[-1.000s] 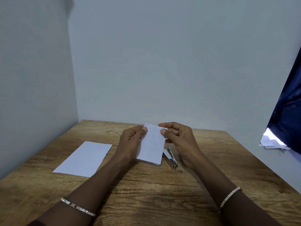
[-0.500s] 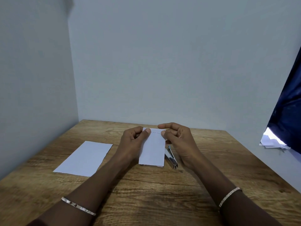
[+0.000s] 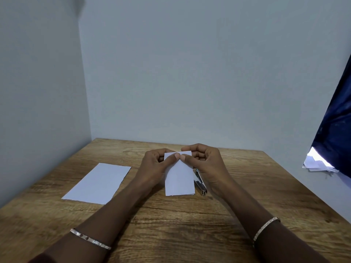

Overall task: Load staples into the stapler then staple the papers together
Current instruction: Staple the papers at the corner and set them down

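A small white stack of papers (image 3: 179, 179) stands nearly upright in the middle of the wooden table (image 3: 190, 224), its lower edge near the wood. My left hand (image 3: 153, 168) pinches its top left part, thumb on the front. My right hand (image 3: 205, 162) pinches the top right part, and both thumbs meet near the upper edge. A small metal stapler (image 3: 200, 184) lies on the table just right of the papers, partly behind my right hand. Staples are too small to make out.
Another white sheet (image 3: 98, 184) lies flat on the table's left side. Grey walls close in the left and the back. A dark blue cloth (image 3: 336, 133) hangs at the right, with loose white papers (image 3: 317, 164) beneath it.
The held papers have swung from a leftward tilt to straight and dropped slightly lower. My thumbs have moved together at the top edge. The stapler and the flat sheet have stayed put.
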